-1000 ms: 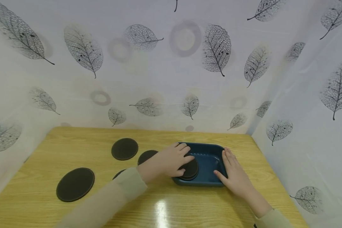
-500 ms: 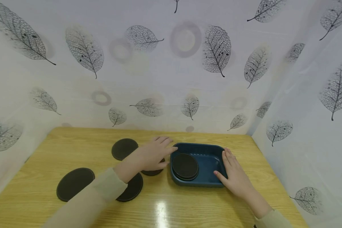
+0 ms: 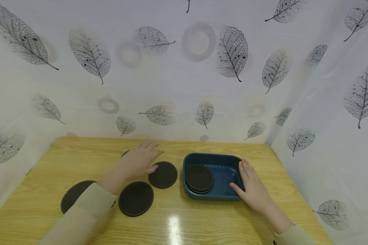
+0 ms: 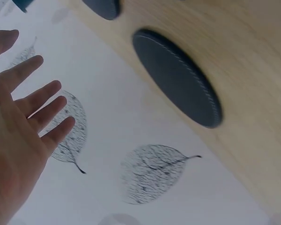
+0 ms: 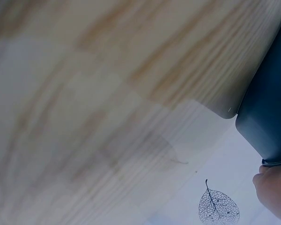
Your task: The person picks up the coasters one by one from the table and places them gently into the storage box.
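The left hand (image 3: 138,160) is released, its fingers straight and spread, holding nothing; it hangs over the left half of the table (image 3: 220,221), well apart from the blue tray (image 3: 225,178). Behind it, toward the far edge, lies a mostly hidden disc (image 3: 124,153).

The tray sits near the table's far edge, toward the far right corner. Against its right end rests the right hand (image 3: 254,187), unclenched, fingers extended along the rim and thumb reaching over the inside. Stacked black discs (image 3: 199,178) lie flat in the tray's left end, the top one slightly offset.

Left of the tray, one black disc (image 3: 163,174) lies just beside the left thumb; whether they touch is unclear. Another disc (image 3: 136,198) lies closer to the near edge. Toward the left edge, a larger-looking disc (image 3: 75,195) is partly covered by the left sleeve (image 3: 90,206).

The left wrist view shows stitching round one disc's plain face. Cloth (image 3: 171,78) printed with leaves hangs beyond the far edge.
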`<action>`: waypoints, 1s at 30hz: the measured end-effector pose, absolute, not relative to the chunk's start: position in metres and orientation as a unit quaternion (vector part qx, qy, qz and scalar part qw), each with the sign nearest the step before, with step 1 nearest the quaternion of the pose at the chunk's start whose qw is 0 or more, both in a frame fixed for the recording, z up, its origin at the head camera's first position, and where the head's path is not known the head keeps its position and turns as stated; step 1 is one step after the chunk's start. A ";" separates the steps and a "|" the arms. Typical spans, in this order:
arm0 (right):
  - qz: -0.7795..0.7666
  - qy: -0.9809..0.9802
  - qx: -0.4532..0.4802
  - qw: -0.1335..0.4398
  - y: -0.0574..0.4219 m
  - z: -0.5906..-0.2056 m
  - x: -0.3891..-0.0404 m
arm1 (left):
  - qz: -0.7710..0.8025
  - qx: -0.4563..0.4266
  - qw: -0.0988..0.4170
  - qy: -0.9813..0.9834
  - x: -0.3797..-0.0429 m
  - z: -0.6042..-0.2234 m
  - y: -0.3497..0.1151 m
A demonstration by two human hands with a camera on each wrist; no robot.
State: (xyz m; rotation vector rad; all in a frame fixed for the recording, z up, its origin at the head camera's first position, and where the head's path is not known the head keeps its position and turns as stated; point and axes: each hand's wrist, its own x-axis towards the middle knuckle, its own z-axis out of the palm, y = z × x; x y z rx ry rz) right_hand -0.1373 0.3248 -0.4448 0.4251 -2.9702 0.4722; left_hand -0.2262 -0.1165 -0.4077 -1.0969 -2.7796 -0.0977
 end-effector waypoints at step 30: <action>0.151 -0.978 0.133 0.046 0.325 -0.446 -0.138 | 0.004 -0.270 -0.028 -0.962 -0.250 -0.450 -0.157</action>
